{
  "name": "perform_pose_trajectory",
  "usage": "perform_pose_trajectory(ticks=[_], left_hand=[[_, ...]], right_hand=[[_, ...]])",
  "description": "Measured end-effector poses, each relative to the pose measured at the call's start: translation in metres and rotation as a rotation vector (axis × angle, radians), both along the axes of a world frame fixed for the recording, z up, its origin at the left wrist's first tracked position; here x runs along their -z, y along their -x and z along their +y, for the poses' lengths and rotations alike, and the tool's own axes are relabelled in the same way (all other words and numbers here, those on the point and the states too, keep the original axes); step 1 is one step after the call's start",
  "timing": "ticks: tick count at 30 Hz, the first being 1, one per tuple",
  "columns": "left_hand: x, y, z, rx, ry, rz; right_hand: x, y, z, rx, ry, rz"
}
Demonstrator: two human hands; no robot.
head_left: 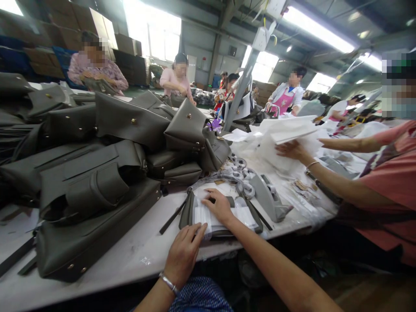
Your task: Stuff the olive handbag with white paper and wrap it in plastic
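Note:
A small grey pouch (186,212) lies flat near the table's front edge, stuffed with white paper (247,216). My left hand (183,253), with a bracelet on its wrist, rests at the pouch's near edge, fingers curled onto the white paper. My right hand (219,205) lies flat on top of the pouch and paper, fingers spread and pressing down. Thin dark straps (172,216) stick out to the left of the pouch.
A big heap of dark grey handbags (97,173) covers the table's left half. A grey tape dispenser (268,195) sits right of the pouch. A co-worker in a pink shirt reaches a hand (292,149) into white paper sheets (286,130). Several people work farther back.

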State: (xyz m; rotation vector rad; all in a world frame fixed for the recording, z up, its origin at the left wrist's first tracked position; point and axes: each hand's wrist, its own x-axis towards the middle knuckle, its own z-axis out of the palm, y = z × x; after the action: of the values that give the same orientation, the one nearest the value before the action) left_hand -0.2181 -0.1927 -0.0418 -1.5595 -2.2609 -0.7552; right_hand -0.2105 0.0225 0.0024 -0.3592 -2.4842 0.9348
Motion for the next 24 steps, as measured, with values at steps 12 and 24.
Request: perform_pose_trajectory(ticks=[12,24], left_hand=[[-0.002,-0.001,0.002,-0.023,0.006,0.032],[-0.002,-0.002,0.003,-0.033,-0.006,0.016]], right_hand=[[-0.018,-0.007,-0.004,0.001,-0.126,-0.085],[-0.019,-0.012,0.002,-0.380,-0.455,-0.376]])
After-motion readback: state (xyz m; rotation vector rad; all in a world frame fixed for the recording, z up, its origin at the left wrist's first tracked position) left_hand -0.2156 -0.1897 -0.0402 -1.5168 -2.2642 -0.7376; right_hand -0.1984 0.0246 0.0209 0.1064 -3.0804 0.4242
